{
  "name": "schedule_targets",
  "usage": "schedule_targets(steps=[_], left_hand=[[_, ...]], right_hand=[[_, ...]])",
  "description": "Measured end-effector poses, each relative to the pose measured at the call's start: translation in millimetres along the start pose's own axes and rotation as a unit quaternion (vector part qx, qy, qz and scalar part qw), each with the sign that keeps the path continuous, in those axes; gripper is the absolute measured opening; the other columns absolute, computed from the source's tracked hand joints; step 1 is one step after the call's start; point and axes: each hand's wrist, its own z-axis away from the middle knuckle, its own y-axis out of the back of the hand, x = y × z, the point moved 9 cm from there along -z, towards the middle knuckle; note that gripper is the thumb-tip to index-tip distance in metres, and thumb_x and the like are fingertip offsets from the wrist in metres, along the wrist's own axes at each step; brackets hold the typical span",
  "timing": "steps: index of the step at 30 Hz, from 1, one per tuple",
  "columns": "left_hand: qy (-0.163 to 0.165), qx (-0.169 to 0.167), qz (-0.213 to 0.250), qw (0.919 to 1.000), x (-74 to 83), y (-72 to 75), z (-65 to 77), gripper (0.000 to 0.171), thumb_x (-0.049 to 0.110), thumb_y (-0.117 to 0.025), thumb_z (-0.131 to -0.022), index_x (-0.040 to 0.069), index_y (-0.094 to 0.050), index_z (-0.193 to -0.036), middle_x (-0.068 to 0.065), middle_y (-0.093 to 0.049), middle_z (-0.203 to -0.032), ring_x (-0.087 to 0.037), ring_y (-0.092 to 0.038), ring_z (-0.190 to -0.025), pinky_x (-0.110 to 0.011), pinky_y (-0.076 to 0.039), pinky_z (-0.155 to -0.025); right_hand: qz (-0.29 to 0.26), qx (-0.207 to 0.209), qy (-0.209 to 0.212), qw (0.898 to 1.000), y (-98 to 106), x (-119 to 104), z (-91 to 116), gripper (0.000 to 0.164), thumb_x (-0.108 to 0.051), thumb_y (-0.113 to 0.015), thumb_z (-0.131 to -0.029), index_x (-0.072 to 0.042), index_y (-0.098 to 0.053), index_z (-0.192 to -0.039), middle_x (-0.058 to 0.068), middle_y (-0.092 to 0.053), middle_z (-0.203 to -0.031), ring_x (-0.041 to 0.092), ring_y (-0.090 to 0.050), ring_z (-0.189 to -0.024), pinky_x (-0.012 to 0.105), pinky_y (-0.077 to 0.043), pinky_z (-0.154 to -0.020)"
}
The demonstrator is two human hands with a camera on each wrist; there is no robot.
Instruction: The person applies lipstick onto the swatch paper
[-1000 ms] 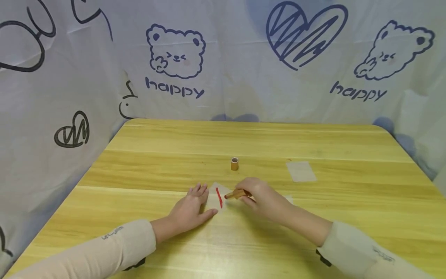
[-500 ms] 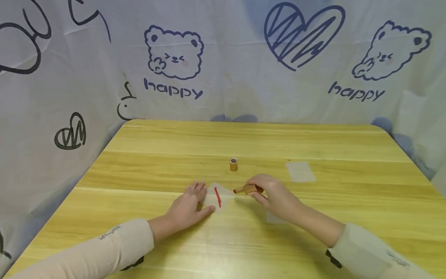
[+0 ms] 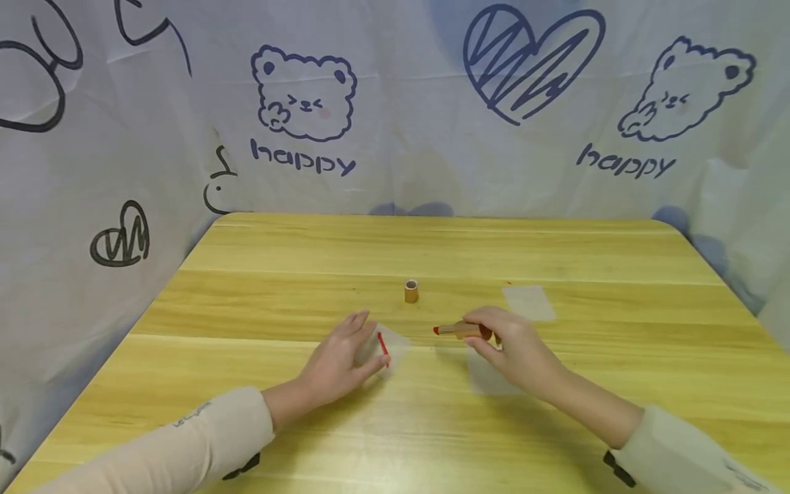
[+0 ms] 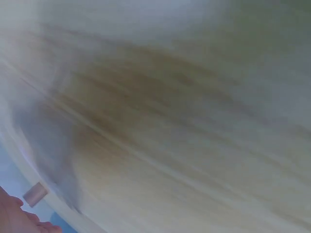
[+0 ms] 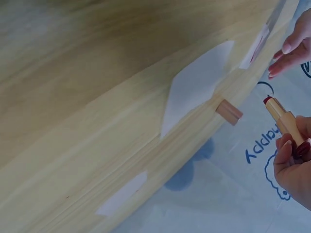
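Observation:
In the head view my right hand pinches an uncapped lipstick with a gold tube. Its red tip points left and is clear of the papers. The right wrist view shows the same lipstick held between thumb and fingers. My left hand hovers with extended fingers over a small white paper. A red stroke marks that paper, and the left thumb overlaps the stroke's lower end in the head view. The lipstick's gold cap stands upright behind the hands, its hollow end up.
Another white paper lies partly under the right hand. A third paper is farther back on the right, with a small red speck at its far edge. White cloth with drawings hangs around the wooden table.
My right hand has carried the lipstick rightward, away from the marked paper, uncovering more of the paper beneath it. The left hand has risen from the marked paper, its thumb now over the stroke.

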Motion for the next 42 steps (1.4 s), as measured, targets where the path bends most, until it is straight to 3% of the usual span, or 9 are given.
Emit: schedule_targets(steps=[9, 17, 23, 32, 35, 39, 42], left_hand=[[0.011, -0.003, 0.033, 0.9994, 16.8, 2.0, -5.5, 0.059, 0.038, -0.065, -0.085, -0.002, -0.054, -0.127, -0.022, -0.038, -0.144, -0.042, -0.034, -0.133, -0.056, -0.034, -0.105], [-0.032, 0.018, 0.029, 0.9989, 42.7, 2.4, -12.0, 0.058, 0.037, -0.067, -0.084, -0.005, -0.057, -0.123, -0.025, -0.041, -0.14, -0.045, -0.037, -0.13, -0.055, -0.036, -0.104], [-0.051, 0.003, 0.028, 0.9983, 63.6, -4.7, -14.9, 0.061, 0.04, -0.065, -0.085, -0.004, -0.054, -0.127, -0.023, -0.038, -0.142, -0.043, -0.036, -0.132, -0.056, -0.033, -0.106], [-0.074, -0.05, 0.016, 0.9959, 86.5, -26.3, -22.2, 0.065, 0.042, -0.06, -0.088, -0.004, -0.048, -0.132, -0.022, -0.037, -0.144, -0.04, -0.034, -0.134, -0.053, -0.034, -0.107], [-0.079, -0.072, 0.002, 0.9942, 90.5, -38.2, -23.4, 0.066, 0.045, -0.058, -0.089, -0.003, -0.047, -0.133, -0.021, -0.036, -0.145, -0.038, -0.035, -0.134, -0.049, -0.033, -0.109], [-0.088, -0.094, -0.019, 0.9915, 94.0, -54.2, -24.3, 0.065, 0.046, -0.056, -0.089, -0.002, -0.048, -0.132, -0.02, -0.038, -0.144, -0.037, -0.037, -0.133, -0.045, -0.034, -0.109], [-0.101, -0.101, -0.038, 0.989, 98.0, -62.3, -24.9, 0.063, 0.047, -0.055, -0.089, -0.001, -0.05, -0.131, -0.02, -0.04, -0.143, -0.036, -0.039, -0.132, -0.043, -0.035, -0.109]], right_hand=[[0.021, 0.043, 0.012, 0.999, 18.7, 7.1, 14.1, 0.028, 0.004, -0.074, -0.071, 0.002, -0.067, -0.098, 0.005, -0.066, -0.085, 0.004, -0.047, -0.066, 0.019, -0.044, -0.051], [0.04, 0.055, 0.02, 0.997, 28.4, 13.7, 22.4, 0.03, 0.005, -0.076, -0.068, 0.0, -0.067, -0.096, 0.005, -0.066, -0.086, 0.003, -0.045, -0.066, 0.018, -0.043, -0.051], [0.047, 0.062, 0.029, 0.997, 31.9, 18.4, 32.1, 0.028, 0.003, -0.076, -0.068, 0.0, -0.067, -0.094, 0.004, -0.066, -0.084, 0.002, -0.045, -0.065, 0.017, -0.043, -0.05], [0.056, 0.065, 0.022, 0.996, 34.7, 25.8, 43.7, 0.033, 0.007, -0.077, -0.064, 0.001, -0.067, -0.095, 0.002, -0.063, -0.079, 0.002, -0.045, -0.064, 0.017, -0.043, -0.049], [0.055, 0.063, 0.027, 0.996, 34.2, 26.9, 46.6, 0.027, 0.0, -0.076, -0.07, 0.0, -0.067, -0.095, 0.002, -0.064, -0.081, 0.001, -0.045, -0.065, 0.017, -0.043, -0.049], [0.055, 0.062, 0.029, 0.996, 33.4, 28.5, 49.4, 0.026, 0.0, -0.076, -0.07, 0.0, -0.067, -0.095, 0.002, -0.064, -0.082, 0.001, -0.045, -0.065, 0.016, -0.043, -0.05], [0.055, 0.065, 0.032, 0.996, 33.9, 28.3, 50.4, 0.033, 0.007, -0.077, -0.063, 0.001, -0.066, -0.094, 0.002, -0.064, -0.081, 0.002, -0.045, -0.064, 0.015, -0.042, -0.049]])
